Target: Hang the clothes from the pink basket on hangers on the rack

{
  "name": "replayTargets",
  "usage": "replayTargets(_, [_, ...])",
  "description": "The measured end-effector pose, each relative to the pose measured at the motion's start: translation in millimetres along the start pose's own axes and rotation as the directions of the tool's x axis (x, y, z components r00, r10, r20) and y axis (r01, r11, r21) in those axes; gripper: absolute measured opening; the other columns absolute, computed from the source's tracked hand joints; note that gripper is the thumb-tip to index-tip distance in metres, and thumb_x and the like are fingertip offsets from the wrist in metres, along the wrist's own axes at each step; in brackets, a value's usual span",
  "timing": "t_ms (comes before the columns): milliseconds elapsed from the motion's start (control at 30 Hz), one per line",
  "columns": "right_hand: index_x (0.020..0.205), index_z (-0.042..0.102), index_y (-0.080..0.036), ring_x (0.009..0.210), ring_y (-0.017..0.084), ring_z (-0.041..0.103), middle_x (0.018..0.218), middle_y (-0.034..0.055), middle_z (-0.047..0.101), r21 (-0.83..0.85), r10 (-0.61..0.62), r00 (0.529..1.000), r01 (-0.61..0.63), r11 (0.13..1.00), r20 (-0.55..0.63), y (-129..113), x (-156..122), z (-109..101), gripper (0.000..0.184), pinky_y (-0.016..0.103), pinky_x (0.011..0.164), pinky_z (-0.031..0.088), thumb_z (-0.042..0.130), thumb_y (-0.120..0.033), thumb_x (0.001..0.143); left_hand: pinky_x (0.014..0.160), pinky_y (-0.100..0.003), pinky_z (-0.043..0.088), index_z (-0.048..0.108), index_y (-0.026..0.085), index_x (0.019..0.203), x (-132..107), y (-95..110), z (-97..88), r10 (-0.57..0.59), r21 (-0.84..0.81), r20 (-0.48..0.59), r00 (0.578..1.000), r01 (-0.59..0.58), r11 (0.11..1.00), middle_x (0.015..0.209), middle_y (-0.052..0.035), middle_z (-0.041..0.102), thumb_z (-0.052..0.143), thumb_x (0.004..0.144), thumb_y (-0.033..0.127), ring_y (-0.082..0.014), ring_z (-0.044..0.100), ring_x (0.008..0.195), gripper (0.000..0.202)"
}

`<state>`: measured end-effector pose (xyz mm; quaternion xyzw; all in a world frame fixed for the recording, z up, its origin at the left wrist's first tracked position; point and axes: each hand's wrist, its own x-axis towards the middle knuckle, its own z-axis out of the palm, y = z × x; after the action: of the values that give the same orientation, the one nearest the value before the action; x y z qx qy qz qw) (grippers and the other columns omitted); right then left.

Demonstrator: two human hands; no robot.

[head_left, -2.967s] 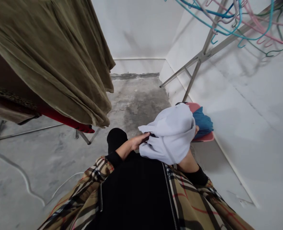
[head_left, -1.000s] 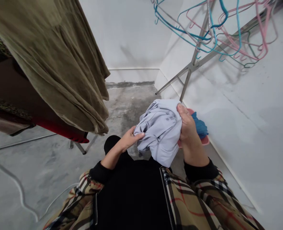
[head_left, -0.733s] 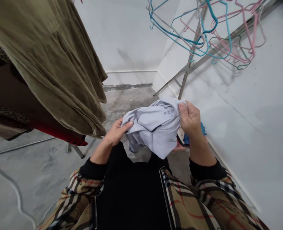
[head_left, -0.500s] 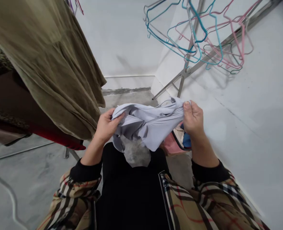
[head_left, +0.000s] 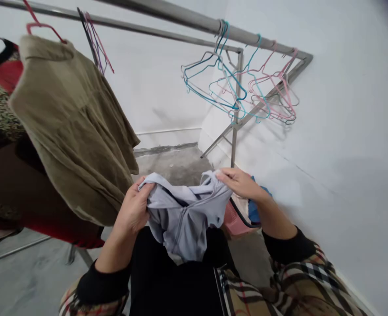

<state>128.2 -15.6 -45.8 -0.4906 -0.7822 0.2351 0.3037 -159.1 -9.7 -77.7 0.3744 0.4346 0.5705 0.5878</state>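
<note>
A light grey-lavender garment (head_left: 187, 215) with a thin seam or zip line down its front hangs between my hands, its lower part drooping in folds over my black-clad legs. My left hand (head_left: 137, 204) pinches one upper corner, thumb on top of the cloth. At the other upper corner, my right hand (head_left: 238, 181) grips the fabric between thumb and fingers. The top edge sags between the two holds. What kind of garment it is cannot be made out for sure.
Several blue, grey and pink hangers (head_left: 226, 83) hang from a metal rail (head_left: 194, 22). An olive garment (head_left: 78, 118) hangs at left beside darker clothes. A pink basket (head_left: 235, 219) with clothes stands on the floor beyond my right forearm. A white wall is at right.
The view has tilted up, bringing the rail and hanger hooks into sight. My hands have come closer together, and the garment now hangs lower and more spread out between them.
</note>
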Motion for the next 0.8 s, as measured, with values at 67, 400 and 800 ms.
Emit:
replayTargets(67, [0.067,0.058,-0.018,0.059,0.011,0.05,0.062,-0.0016,0.055,-0.1,0.016,0.991,-0.003,0.995,0.132,3.1,2.9,-6.4,0.042,0.024,0.057,0.036,0.044,-0.047,0.094,0.049,-0.02,0.041,0.06,0.019,0.076,-8.8,6.3,5.0,-0.017,-0.014,0.012,1.0,0.017,1.0,0.059,0.0047,0.059,0.079,0.058,0.038,-0.0103,0.053,0.049,0.032])
replayTargets(400, [0.109,0.063,-0.011,0.105,0.023,0.055,0.112,0.0157,0.063,-0.515,-0.183,0.788,-0.19,0.836,-0.588,-22.5,107.8,-89.9,0.023,0.038,0.097,0.037,0.055,-0.021,0.09,0.047,-0.017,0.037,0.059,0.018,0.073,-25.0,-1.1,15.0,-0.107,-0.057,0.079,0.991,0.112,0.992,0.056,0.006,0.056,0.08,0.056,0.036,-0.0079,0.048,0.047,0.032])
replayTargets(800, [0.074,0.053,-0.02,0.066,0.008,0.042,0.054,-0.0063,0.042,-0.206,-0.017,0.81,-0.129,0.97,-0.586,-24.6,187.2,-114.1,0.018,0.024,0.078,0.037,0.052,-0.026,0.092,0.053,-0.018,0.041,0.062,0.018,0.078,-22.1,-7.4,-7.7,-0.061,-0.049,0.083,0.995,0.066,0.997,0.061,0.0047,0.06,0.081,0.06,0.037,-0.0092,0.052,0.054,0.032])
